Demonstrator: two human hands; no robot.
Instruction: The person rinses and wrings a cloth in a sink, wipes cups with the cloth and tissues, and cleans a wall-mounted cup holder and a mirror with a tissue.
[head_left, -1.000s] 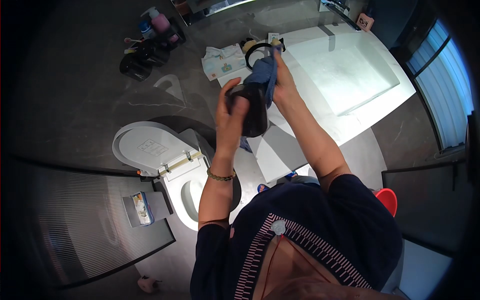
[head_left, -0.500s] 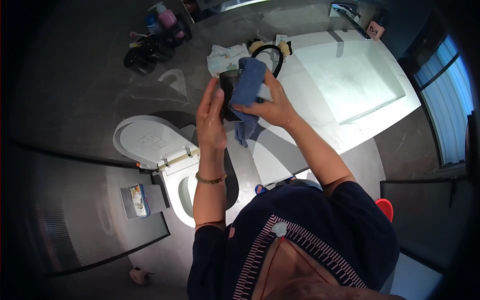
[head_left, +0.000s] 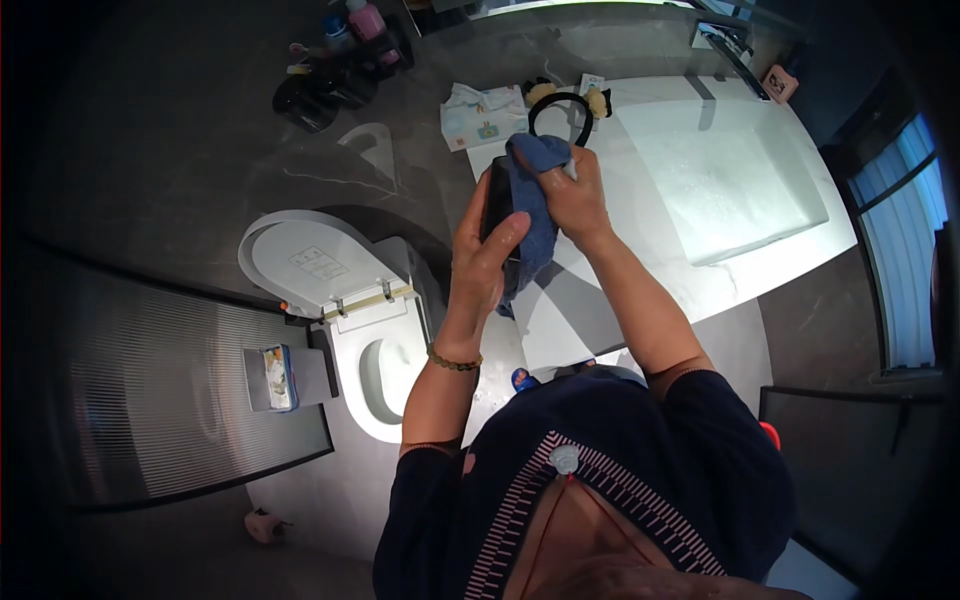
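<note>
My left hand (head_left: 478, 262) grips a dark, smooth-sided object (head_left: 497, 190) from its left side, thumb pressed across its front. What kind of object it is I cannot make out, since hands and cloth cover most of it. A blue cloth (head_left: 538, 235) lies against its right side and hangs down below it. My right hand (head_left: 580, 200) is closed on the upper part of that cloth, and a small white bit shows by its fingers. Both hands are raised at the left end of the white countertop (head_left: 640, 290).
Behind my hands lie a white wipes pack (head_left: 485, 122) and a black headband (head_left: 562, 98). A basin (head_left: 740, 180) with a tap (head_left: 735, 60) is at right. To the left are an open toilet (head_left: 375, 375), a bin (head_left: 262, 380) and wall-side bottles (head_left: 365, 18).
My left thumb has come across the dark object's front. My right hand has shifted up the cloth, which now covers the object's right side. The view has turned slightly, moving the room's things.
</note>
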